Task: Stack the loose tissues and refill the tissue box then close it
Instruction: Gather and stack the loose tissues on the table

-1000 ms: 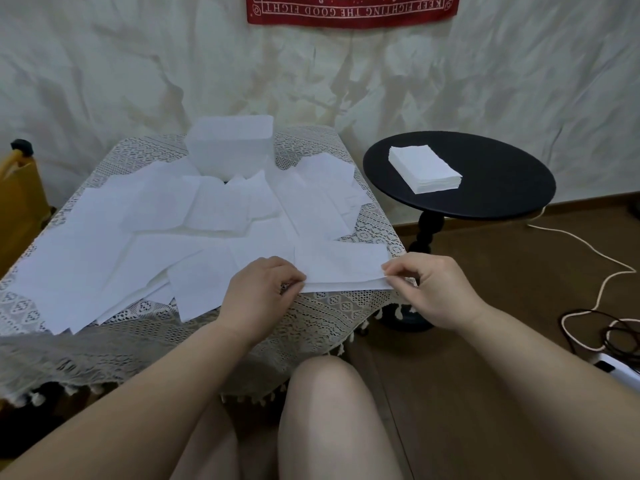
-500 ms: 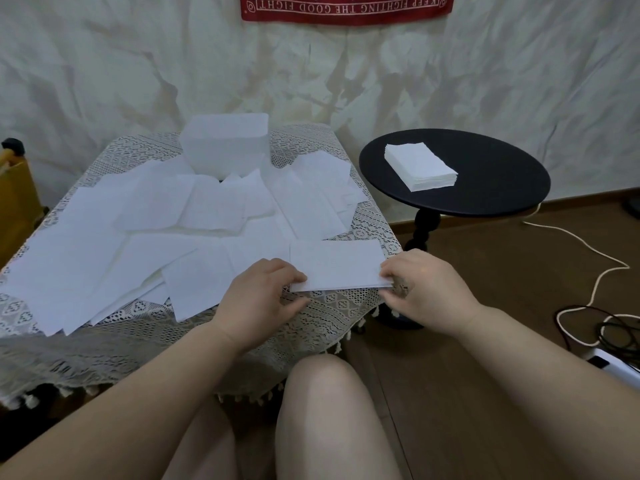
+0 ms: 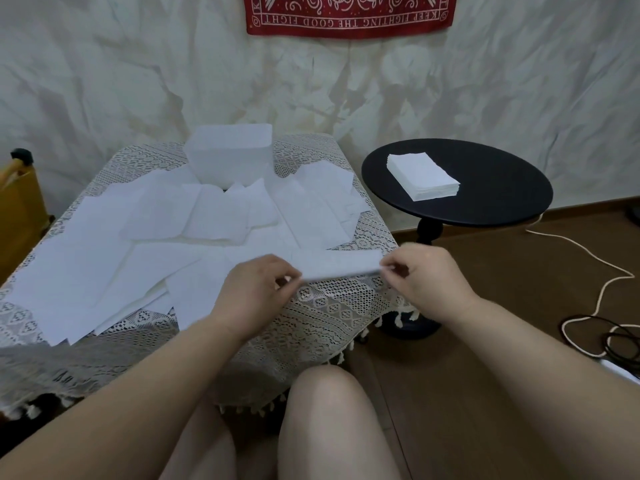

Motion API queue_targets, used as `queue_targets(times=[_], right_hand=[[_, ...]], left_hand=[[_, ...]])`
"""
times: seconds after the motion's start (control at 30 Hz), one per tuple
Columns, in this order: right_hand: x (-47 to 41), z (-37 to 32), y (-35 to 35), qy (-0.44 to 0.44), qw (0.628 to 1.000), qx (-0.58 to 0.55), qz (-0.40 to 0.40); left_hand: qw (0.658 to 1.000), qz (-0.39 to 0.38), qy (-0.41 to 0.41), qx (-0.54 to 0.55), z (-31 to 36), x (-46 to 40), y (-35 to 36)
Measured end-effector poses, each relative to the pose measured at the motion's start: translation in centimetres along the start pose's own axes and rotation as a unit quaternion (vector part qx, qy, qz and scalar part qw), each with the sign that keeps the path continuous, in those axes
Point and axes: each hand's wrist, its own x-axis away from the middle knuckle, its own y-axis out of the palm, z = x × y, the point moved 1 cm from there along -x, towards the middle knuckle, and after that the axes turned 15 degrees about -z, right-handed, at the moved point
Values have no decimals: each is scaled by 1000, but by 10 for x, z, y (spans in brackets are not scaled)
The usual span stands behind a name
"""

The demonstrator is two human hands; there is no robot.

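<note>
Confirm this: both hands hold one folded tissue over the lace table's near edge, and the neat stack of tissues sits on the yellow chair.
Wrong on one point. The head view shows the stack of tissues on the round black table, not the chair. Left hand and right hand do hold the folded tissue.

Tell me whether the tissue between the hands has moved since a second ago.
Yes. The folded tissue, pinched by the left hand and right hand, has lifted off the lace tablecloth.

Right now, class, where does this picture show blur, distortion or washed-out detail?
Head view: the held tissue and both fingertips smear with motion blur; the wide lens bows the frame edges; the white tissue box and loose tissues wash out, edges hard to separate.
</note>
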Motion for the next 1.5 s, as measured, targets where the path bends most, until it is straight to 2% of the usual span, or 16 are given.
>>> queue_targets(times=[0.07, 0.17, 0.23, 0.43, 0.77, 0.9, 1.03, 1.17, 1.33, 1.5], right_hand=[[-18, -8, -18, -10, 998, 11, 67], [-45, -17, -45, -70, 976, 38, 204], [-50, -14, -48, -103, 966, 55, 230], [-7, 7, 23, -95, 991, 84, 44], [-1, 7, 25, -101, 990, 69, 73], [5, 6, 24, -91, 991, 81, 59], [6, -11, 24, -60, 991, 107, 50], [-8, -61, 43, -124, 988, 89, 29], [-31, -113, 70, -157, 987, 28, -1], [-44, -131, 79, -126, 990, 17, -54]], left_hand=[[999, 45, 3, -16, 3, -17, -19], [988, 148, 38, -20, 11, -38, -55], [984, 170, 58, -17, 11, -40, -63], [999, 3, 0, -44, -12, 0, 0], [999, -41, -30, 18, -17, 6, 8], [999, -11, -6, -32, -20, 12, 10], [994, 26, -31, -102, -33, 28, -2], [985, -5, -80, -152, -56, 54, -15], [979, -3, -106, -172, -78, 87, -36], [985, 47, -105, -130, -80, 99, -57]])
